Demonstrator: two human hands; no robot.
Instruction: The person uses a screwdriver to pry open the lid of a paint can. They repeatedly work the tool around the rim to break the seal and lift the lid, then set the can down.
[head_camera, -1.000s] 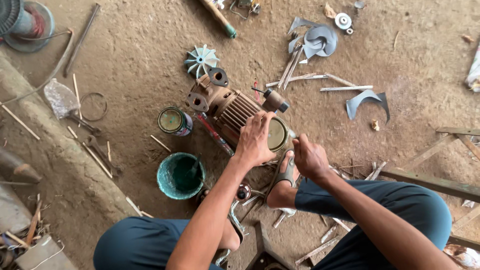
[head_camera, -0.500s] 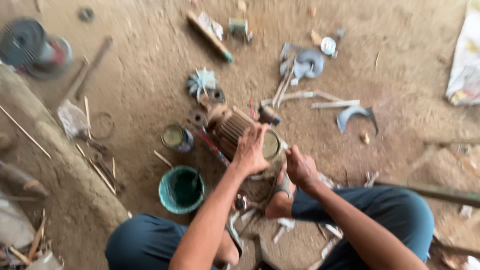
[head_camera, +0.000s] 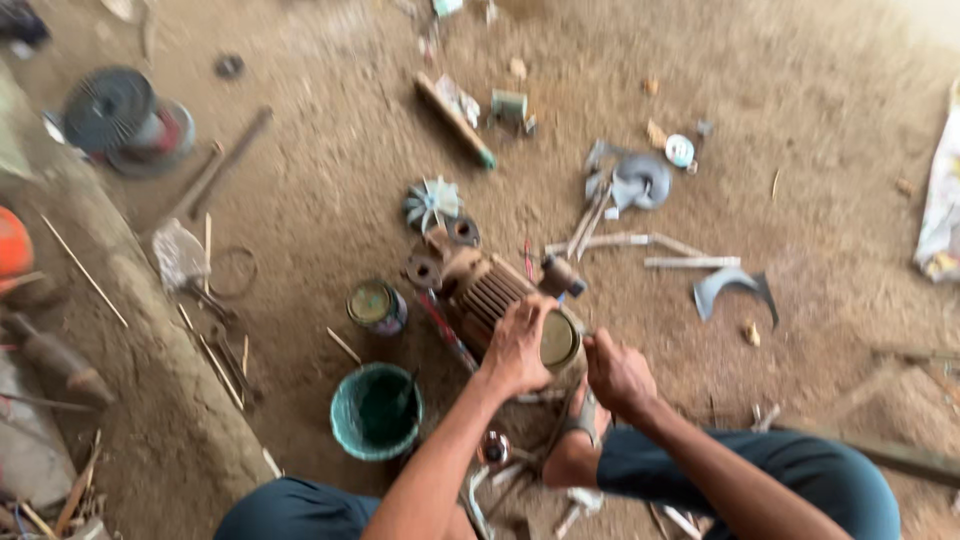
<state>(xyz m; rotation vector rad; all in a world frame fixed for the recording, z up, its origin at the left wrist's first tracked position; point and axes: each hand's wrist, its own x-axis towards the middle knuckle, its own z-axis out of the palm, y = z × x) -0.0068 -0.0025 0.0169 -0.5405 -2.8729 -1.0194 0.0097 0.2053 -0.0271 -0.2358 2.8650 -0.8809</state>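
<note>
Two hands on an old motor (head_camera: 500, 300) in the middle of the frame.
The left hand (head_camera: 517, 347) lies spread on its end; the right hand (head_camera: 618, 372) looks curled shut beside it, holding something I cannot tell. The heavy motor could roll and pinch fingers.

Teal plastic bucket (head_camera: 376, 411) and small round tin (head_camera: 377, 305) crowd my left; bare dirt floor (head_camera: 820, 210) beyond curved grey metal scrap (head_camera: 735, 288) lies open on my right.
</note>
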